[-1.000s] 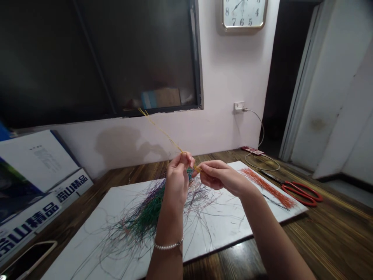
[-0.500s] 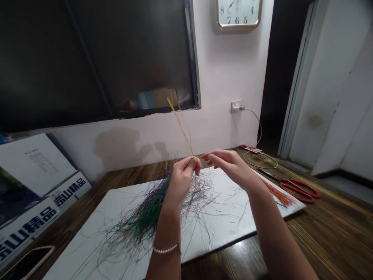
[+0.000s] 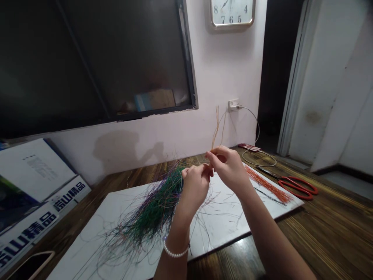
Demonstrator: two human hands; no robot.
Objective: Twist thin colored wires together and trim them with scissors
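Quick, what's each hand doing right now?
Left hand: closed, fingers curled; whether anything is in its grip can't be told.
Right hand: closed, pinching thin yellowish strands that rise above its fingertips.

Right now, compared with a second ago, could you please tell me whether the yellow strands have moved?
Yes: the upper ends of the yellow strands have swung right, toward the fixed wall socket.

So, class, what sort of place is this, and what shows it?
Probably an indoor handwork spot, at home or in a small workshop; the picture doesn't settle which. A wooden table bears a board with coloured strands, scissors lie at the right, and a clock hangs on the wall.
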